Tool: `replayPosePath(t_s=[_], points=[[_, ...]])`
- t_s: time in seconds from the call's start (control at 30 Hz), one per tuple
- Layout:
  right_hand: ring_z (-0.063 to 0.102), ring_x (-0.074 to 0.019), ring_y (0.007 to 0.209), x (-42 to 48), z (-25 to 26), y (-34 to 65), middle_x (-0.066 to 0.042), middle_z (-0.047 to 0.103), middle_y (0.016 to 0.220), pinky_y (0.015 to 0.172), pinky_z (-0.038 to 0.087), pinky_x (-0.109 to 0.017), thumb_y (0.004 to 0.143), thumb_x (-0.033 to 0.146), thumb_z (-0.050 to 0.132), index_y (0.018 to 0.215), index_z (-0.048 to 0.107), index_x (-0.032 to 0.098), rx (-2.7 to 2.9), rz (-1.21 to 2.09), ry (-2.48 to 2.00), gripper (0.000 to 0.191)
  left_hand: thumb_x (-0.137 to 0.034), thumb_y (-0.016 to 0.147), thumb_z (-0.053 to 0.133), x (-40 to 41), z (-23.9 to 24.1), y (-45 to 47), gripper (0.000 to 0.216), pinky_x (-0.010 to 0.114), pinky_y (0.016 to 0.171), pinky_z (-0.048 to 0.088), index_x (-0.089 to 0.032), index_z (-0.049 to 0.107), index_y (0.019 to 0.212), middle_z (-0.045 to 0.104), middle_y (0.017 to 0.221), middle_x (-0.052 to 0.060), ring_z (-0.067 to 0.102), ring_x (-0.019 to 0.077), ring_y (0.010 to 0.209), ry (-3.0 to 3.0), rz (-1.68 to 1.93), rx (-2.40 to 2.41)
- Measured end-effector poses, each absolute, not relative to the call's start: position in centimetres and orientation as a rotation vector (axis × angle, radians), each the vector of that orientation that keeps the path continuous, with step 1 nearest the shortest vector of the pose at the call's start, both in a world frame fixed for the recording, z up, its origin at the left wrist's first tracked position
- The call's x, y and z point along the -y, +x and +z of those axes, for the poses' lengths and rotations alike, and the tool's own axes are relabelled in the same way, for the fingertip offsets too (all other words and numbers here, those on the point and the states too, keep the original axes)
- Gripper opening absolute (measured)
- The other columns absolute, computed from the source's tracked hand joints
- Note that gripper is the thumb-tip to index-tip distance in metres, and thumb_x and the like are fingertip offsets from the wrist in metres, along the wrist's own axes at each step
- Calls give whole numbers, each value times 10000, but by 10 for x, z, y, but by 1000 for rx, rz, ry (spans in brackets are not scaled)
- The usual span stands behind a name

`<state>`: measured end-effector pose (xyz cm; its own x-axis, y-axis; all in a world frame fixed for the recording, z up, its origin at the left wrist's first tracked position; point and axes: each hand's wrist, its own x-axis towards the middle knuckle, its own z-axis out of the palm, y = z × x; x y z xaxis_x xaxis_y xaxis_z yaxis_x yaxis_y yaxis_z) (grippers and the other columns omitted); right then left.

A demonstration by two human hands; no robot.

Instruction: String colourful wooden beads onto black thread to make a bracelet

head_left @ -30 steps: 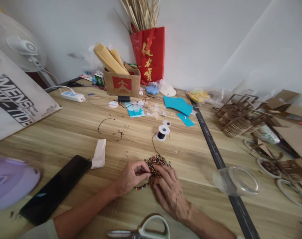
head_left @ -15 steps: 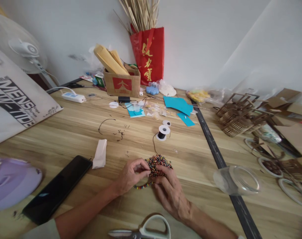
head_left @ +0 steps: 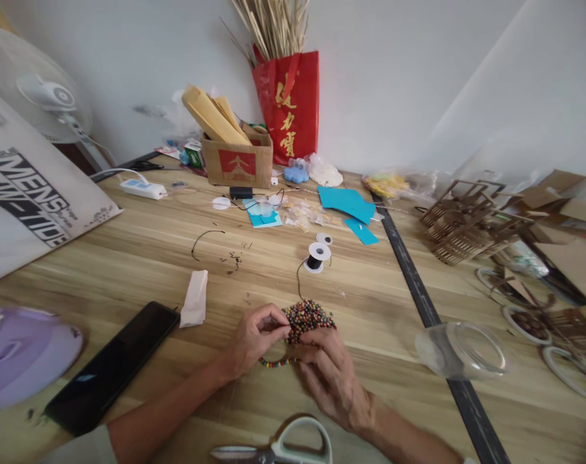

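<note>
A heap of small multicoloured beads lies on the wooden table. My left hand is pinched at the heap's left edge, fingers curled together on the thread or a bead. My right hand rests just below the heap with its fingers bent onto the beads. A short strand of strung beads curves between both hands. A thin black thread runs from the heap up to a white spool.
Scissors lie at the near edge, a black phone and a folded tissue to the left. A clear jar lies on its side at right. A cardboard box, a red bag and wooden baskets stand further back.
Both hands have stayed at the bead heap. The fingers have shifted slightly and the view has drifted a little.
</note>
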<state>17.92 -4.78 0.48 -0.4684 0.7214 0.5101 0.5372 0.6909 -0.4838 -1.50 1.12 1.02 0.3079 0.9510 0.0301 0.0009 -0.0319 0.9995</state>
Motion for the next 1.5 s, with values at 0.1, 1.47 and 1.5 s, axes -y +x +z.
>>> replayPosePath(t_s=[0.1, 1.47, 1.5], points=[[565, -206, 1156, 49, 6, 178, -158, 493, 1304, 976, 501, -347, 943, 98, 432, 1046, 541, 175, 2150, 498, -915, 169, -178, 721, 686, -9, 10, -15, 78, 218, 672, 503, -134, 621, 715, 632, 740, 26, 611, 131, 705, 1413, 1007, -937], [550, -171, 912, 44, 4, 180, -73, 536, 979, 787, 504, -293, 927, 121, 525, 949, 563, 197, 1958, 727, -831, 87, -439, 725, 742, -5, 6, -17, 353, 189, 554, 408, -129, 583, 782, 575, 664, -9, 506, 82, 585, 1354, 446, -716], [552, -172, 909, 44, 3, 180, -74, 539, 978, 786, 506, -295, 929, 125, 523, 951, 564, 196, 1959, 728, -828, 84, -436, 718, 751, -4, 6, -17, 355, 189, 560, 412, -128, 584, 775, 581, 667, -7, 509, 82, 588, 1356, 450, -716]])
